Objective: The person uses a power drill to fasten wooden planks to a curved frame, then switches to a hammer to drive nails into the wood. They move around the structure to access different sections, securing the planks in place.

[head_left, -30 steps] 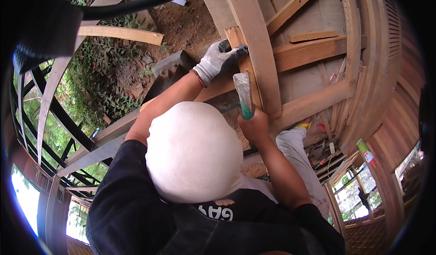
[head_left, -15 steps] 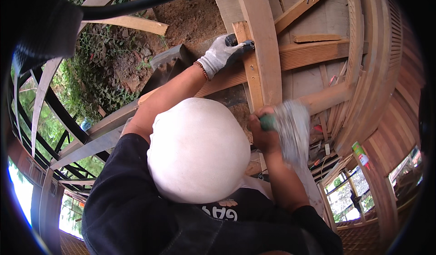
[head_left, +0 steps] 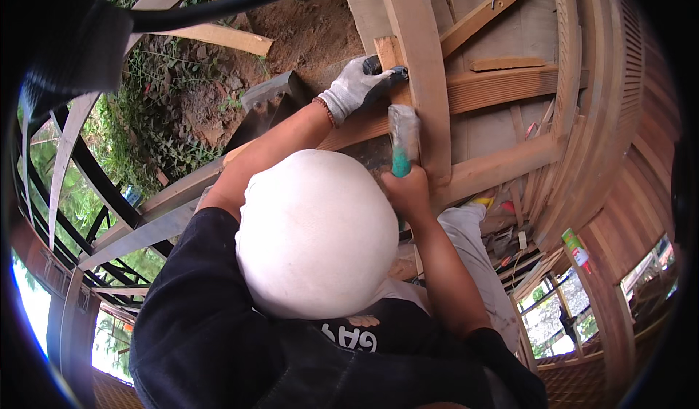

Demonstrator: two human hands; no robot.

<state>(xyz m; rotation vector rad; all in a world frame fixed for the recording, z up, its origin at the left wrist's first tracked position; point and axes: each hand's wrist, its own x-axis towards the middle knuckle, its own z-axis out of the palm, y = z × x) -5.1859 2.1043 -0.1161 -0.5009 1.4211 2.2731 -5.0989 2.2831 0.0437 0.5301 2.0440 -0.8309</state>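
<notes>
My left hand point(head_left: 351, 92) wears a white glove with dark fingers, which are curled at the upper part of a narrow wooden strip point(head_left: 387, 47). That strip lies over a wide beam, against the left edge of a long upright plank point(head_left: 422, 81). My bare right hand point(head_left: 409, 192) is closed around the green handle of a striking tool point(head_left: 405, 134). The tool's broad grey end lies over the strip, just below my left hand, and covers part of it. Its exact kind is unclear.
A grooved beam point(head_left: 502, 88) crosses behind the plank, with a nailed wood piece point(head_left: 484, 16) above. Left are a dark metal piece point(head_left: 280, 92), soil and plants. A smooth white dome point(head_left: 320, 234) blocks the lower middle. A green-and-white can point(head_left: 575, 247) stands at right.
My right hand has swung the green-handled tool from the right, where it was blurred, up and left onto the strip. My left hand has stayed nearly in place.
</notes>
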